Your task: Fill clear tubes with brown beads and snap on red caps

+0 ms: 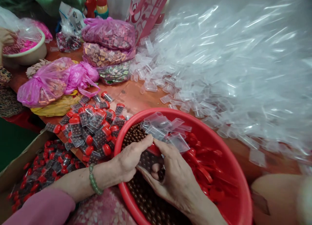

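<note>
My left hand and my right hand meet over a red basin. Between them is a small flat clear container of brown balls with a red cap. My right hand is closed around its body; my left hand is closed at its side, both thumbs pressing by the cap. Brown candy-like balls fill the basin's left side. Loose red caps lie on its right, and uncapped clear containers rest at the back.
Capped, filled containers are heaped on the orange table; more fill a cardboard box. A large pile of clear containers covers the right. Pink bags stand behind. At left, another person's hand is at a white basin.
</note>
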Tool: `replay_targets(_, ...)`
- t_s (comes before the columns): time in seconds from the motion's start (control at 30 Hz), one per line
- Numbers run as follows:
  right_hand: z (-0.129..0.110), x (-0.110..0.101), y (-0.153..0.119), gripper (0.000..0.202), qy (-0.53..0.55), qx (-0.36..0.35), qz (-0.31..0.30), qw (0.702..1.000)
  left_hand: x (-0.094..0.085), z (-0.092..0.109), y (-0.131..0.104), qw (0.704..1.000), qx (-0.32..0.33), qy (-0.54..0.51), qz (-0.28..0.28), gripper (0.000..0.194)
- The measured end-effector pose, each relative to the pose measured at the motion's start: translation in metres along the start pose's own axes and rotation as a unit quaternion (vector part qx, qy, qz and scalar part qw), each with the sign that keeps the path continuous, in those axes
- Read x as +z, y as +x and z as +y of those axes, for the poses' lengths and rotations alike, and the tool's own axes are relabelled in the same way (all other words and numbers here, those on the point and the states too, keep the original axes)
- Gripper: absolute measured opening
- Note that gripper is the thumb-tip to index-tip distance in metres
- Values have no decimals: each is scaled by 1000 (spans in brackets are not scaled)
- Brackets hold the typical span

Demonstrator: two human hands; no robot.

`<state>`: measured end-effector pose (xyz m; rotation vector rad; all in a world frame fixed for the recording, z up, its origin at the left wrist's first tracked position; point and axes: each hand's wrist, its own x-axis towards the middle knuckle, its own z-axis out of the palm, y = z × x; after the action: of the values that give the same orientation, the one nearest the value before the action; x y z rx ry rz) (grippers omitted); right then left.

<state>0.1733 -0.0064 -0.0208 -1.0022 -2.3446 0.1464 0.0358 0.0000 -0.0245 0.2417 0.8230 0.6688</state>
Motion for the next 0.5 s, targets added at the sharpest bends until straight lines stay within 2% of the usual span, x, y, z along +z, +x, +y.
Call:
replay_targets(0.13,4,-3,5,66,-17,-45,50,998,14,0,2,996,58,-37,52,38)
replay_targets(0.23,6,-6,8,65,-31,-59,72,995,21,0,2,993,70,-44,79,33)
replay_targets(0.4,9,-8,3,69,-43,-69,72,994,25,-4,4,996,41,-30,69,37)
replay_targets(0.5,9,-7,0,72,-35,-77,64,994,26,-6,8,997,46,2,64,39)
